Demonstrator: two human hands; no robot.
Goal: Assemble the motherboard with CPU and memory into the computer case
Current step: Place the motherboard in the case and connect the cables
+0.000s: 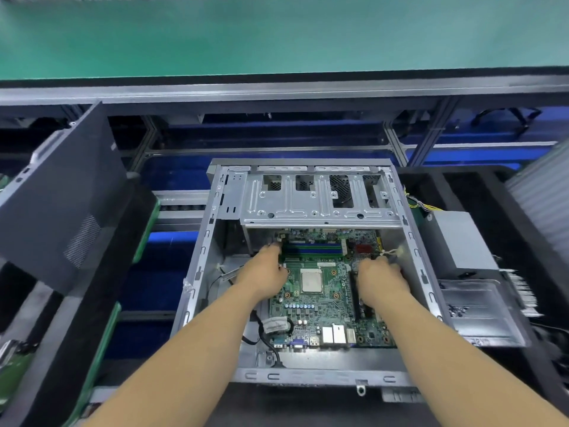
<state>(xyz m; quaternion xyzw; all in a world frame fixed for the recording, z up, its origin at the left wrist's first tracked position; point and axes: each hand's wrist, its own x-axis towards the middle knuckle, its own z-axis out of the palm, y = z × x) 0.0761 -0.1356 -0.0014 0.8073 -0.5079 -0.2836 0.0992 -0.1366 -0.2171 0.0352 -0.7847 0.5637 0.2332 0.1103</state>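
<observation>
Green tabletop (277, 35) at back; open computer case (197, 272) below it. Motherboard (320, 303) lies inside, CPU (311, 280) seated. Left hand (264, 274) and right hand (380, 280) grip its side edges.

My left hand (267, 269): fingertips hidden over the motherboard (317, 306) edge; grip undetermined. My right hand (380, 280): fingers blurred, contact unclear. Board's far strip beyond my fingers: hidden under the drive cage (317, 195). Side panel (61, 192) left of my fingers: cut off by the frame.
</observation>
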